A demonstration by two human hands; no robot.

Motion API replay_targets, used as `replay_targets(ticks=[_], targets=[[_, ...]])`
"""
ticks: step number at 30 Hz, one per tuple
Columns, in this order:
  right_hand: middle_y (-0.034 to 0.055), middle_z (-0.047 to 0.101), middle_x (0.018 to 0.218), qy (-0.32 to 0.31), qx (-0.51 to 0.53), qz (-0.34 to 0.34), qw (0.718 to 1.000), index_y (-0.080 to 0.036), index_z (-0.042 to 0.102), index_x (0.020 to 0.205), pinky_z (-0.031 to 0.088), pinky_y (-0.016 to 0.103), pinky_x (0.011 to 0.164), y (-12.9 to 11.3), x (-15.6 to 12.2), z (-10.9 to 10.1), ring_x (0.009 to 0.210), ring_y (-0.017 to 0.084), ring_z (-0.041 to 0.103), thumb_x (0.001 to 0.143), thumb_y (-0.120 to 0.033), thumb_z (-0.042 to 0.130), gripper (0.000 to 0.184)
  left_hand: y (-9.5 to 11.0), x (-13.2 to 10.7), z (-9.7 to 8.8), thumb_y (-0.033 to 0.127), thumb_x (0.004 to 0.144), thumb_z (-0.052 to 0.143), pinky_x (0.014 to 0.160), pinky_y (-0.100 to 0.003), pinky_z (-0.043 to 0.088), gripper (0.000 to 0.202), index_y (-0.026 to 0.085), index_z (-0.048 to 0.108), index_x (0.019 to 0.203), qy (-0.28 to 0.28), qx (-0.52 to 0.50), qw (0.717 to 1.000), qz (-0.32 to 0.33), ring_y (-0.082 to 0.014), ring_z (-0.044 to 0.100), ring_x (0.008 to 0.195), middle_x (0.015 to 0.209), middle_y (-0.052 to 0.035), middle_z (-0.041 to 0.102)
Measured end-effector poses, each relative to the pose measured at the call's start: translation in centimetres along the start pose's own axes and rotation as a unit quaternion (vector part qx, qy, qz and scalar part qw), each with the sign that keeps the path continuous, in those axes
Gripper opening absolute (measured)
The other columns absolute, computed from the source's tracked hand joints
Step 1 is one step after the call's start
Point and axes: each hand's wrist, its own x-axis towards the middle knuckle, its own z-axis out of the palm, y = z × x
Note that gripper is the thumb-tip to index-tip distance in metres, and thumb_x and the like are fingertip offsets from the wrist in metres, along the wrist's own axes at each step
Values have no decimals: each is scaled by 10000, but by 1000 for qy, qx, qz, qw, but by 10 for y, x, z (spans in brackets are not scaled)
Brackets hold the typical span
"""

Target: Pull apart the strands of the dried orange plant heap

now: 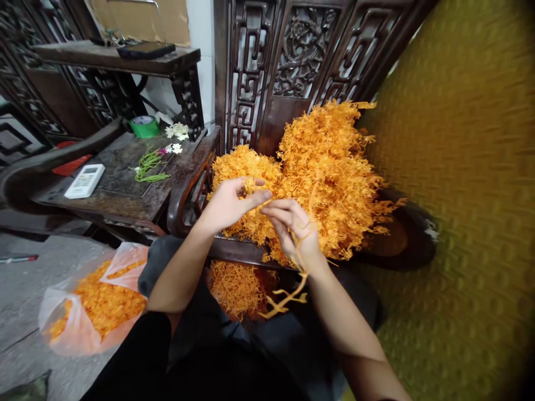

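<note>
Pinching one orange strand (288, 289), left hand (228, 203) and right hand (292, 225) each clenched on it; pile (330, 167) likely light, soft, fragile—handle near strand ends.

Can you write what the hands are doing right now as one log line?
left hand: pinching orange strands | right hand: holding orange strand string | orange pile: on wooden chair | plastic bag: on floor
</note>
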Motion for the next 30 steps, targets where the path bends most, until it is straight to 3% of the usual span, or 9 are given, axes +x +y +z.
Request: replay_targets(ticks=[6, 8, 10, 12, 14, 16, 20, 26, 30], targets=[[118, 561, 1567, -263, 28, -28, 964, -279, 490, 1563, 518, 521, 1173, -9, 1, -37, 1443, 279, 558, 975, -142, 622, 618, -4, 4, -4, 532, 921, 719, 752, -271, 518, 409, 154, 772, 773, 28, -64, 997, 15, -138, 681, 751, 882, -79, 794], [74, 749, 1299, -205, 29, -3, 978, -272, 695, 1332, 606, 449, 1054, -9, 4, -52, 1210, 240, 718, 980, -119, 612, 392, -1, 2, -6, 547, 941, 687, 623, -253, 460, 460, 154, 741, 707, -14, -71, 997, -3, -100, 594, 616, 840, -70, 774], [43, 781, 1034, -37, -5, 45, 998, -261, 774, 1073, 650, 378, 887, -9, 9, -60, 971, 198, 756, 992, -123, 597, 238, 3, -1, -6, 552, 950, 674, 582, -253, 415, 490, 158, 711, 660, -69, -80, 994, -16, -91, 553, 581, 782, -57, 747], [72, 738, 1124, 109, -28, 87, 990, -268, 747, 1160, 652, 356, 796, -8, 16, -60, 979, 205, 730, 999, -192, 617, 221, 5, -4, -2, 534, 958, 674, 626, -253, 426, 487, 162, 695, 644, -116, -94, 989, -14, -101, 576, 623, 720, -42, 714], [115, 630, 1395, 114, -2, 97, 989, -311, 579, 1460, 655, 344, 746, -6, 22, -55, 1068, 226, 706, 971, -282, 688, 503, 7, -6, 3, 524, 968, 664, 677, -257, 444, 489, 161, 686, 641, -158, -117, 980, -18, -110, 589, 647, 670, -29, 681], [124, 528, 1538, 30, 38, 80, 996, -356, 398, 1605, 649, 324, 703, -4, 26, -51, 1039, 213, 707, 919, -337, 767, 779, 8, -7, 9, 542, 973, 645, 679, -260, 447, 509, 156, 674, 642, -188, -144, 971, -40, -110, 576, 628, 638, -21, 658], [74, 684, 1329, -21, 38, 22, 999, -321, 667, 1389, 634, 337, 762, -2, 26, -47, 1008, 199, 707, 916, -315, 780, 486, 10, -6, 19, 577, 966, 620, 557, -246, 383, 505, 151, 686, 702, -199, -176, 959, -99, -90, 486, 504, 532, 14, 582], [21, 753, 844, 85, 34, 45, 995, -246, 814, 889, 596, 348, 719, 14, 14, -56, 781, 172, 711, 892, -169, 777, 85, 13, -7, 29, 475, 916, 661, 448, -243, 254, 456, 162, 641, 586, -149, -165, 965, -137, -67, 382, 377, 400, 33, 490], [-8, 722, 790, 295, 78, 119, 945, -223, 764, 800, 604, 313, 647, 39, 6, -79, 661, 139, 697, 847, -180, 816, 83, 12, -10, 15, 420, 894, 670, 447, -253, 224, 474, 175, 583, 498, -48, -164, 978, -122, -72, 359, 371, 365, 39, 417]])
